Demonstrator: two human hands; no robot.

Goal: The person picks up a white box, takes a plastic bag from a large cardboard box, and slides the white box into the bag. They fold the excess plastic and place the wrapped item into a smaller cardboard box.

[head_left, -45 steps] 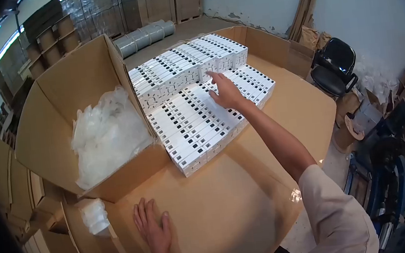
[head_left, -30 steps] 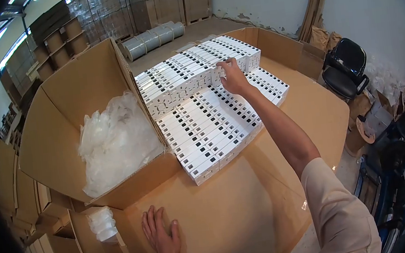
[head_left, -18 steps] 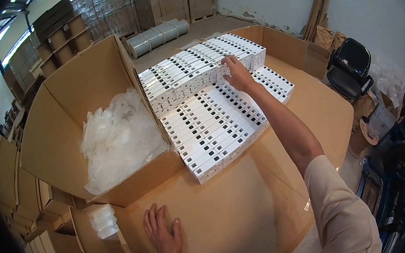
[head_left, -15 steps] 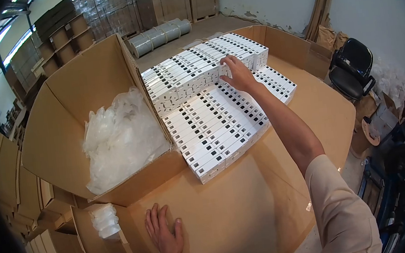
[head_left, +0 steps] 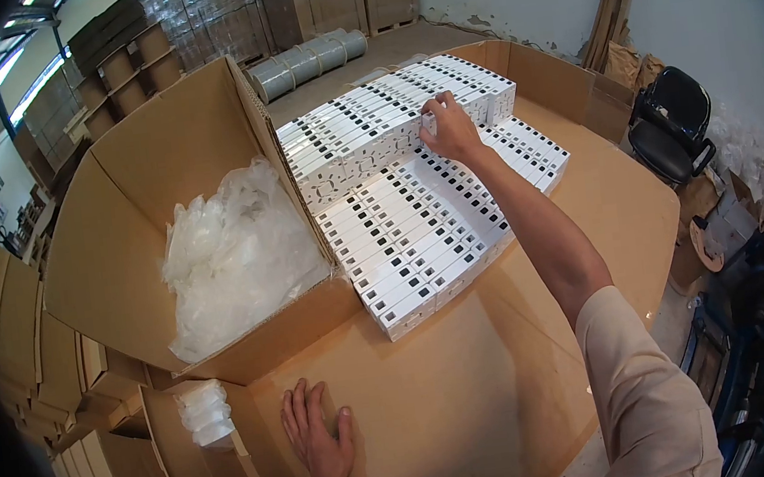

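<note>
White rectangular boxes with rows of dark square holes stand side by side on the brown cardboard surface (head_left: 436, 400), in a lower front layer (head_left: 401, 246) and a taller block behind (head_left: 353, 139). My right hand (head_left: 452, 129) is at the front edge of the taller block, its fingers curled against a white box there; the fingertips are partly hidden, and the grip is not clear. My left hand (head_left: 319, 436) lies flat on the cardboard near the front, fingers spread, holding nothing.
A large open carton (head_left: 263, 344) with crumpled clear plastic bags (head_left: 235, 254) stands at the left. Below it, a smaller carton (head_left: 180, 446) holds white wrapped pieces (head_left: 205, 413). A black chair (head_left: 668, 129) is at the right, beyond the cardboard edge.
The whole view has shifted slightly. My right hand stays at the taller block's front edge, its fingers drawn a little closer together. My left hand remains flat on the cardboard.
</note>
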